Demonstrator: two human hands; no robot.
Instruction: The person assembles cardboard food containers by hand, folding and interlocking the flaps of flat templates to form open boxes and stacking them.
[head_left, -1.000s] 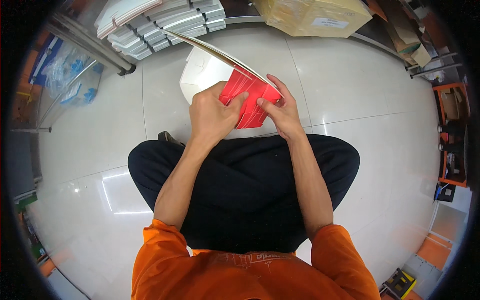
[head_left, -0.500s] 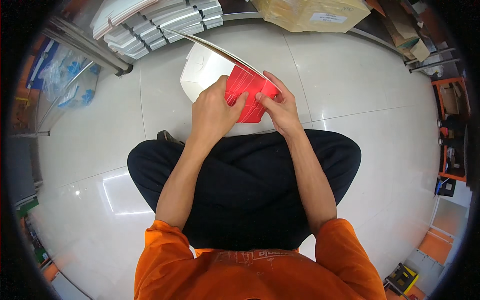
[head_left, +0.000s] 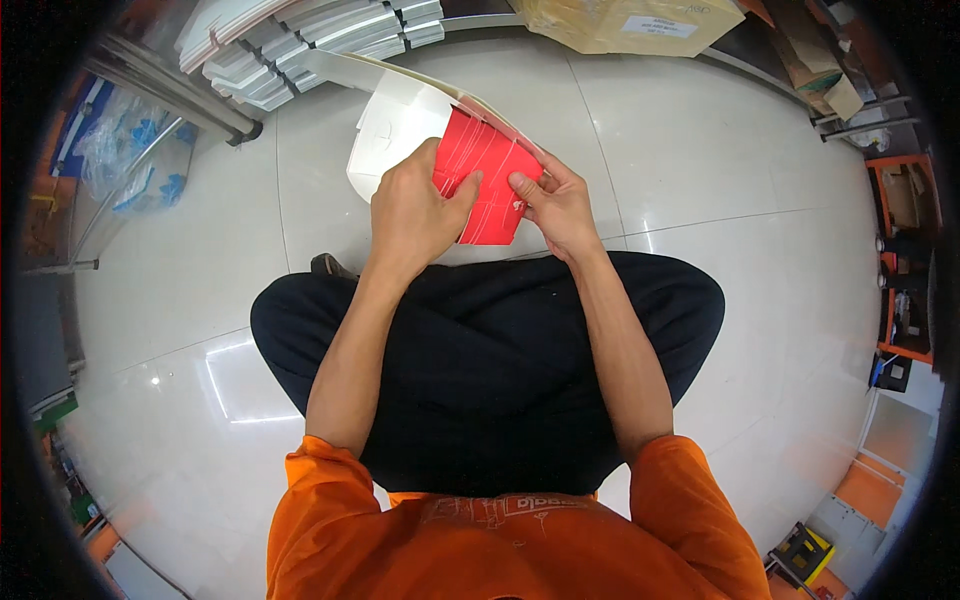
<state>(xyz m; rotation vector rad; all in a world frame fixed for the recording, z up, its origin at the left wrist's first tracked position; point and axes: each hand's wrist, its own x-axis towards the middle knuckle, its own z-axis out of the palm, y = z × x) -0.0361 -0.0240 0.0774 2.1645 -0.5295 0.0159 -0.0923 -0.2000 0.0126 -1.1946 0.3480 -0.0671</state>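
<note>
A partly folded cardboard box (head_left: 484, 180), red with thin white lines outside and plain white inside, is held up above the floor in front of my crossed legs. My left hand (head_left: 418, 205) grips its lower left side, the thumb lying on the red panel and the other fingers hidden behind. On the right edge, my right hand (head_left: 560, 205) pinches the red card with the thumb in front and the fingers at the back. A white inner panel (head_left: 390, 130) opens out toward the upper left, and a long flap extends along the top.
Flat grey-white card stacks (head_left: 330, 45) lie at the far left by a metal rack leg (head_left: 190, 100). A tape-wrapped carton (head_left: 620, 25) stands at the far middle. A clear plastic bag (head_left: 140, 150) is at left, and an orange shelf (head_left: 905, 255) at right.
The box has shifted slightly left and turned, so its top flap shows wider and more of the white inside is visible. Both hands keep their hold, the left moving a little left.
</note>
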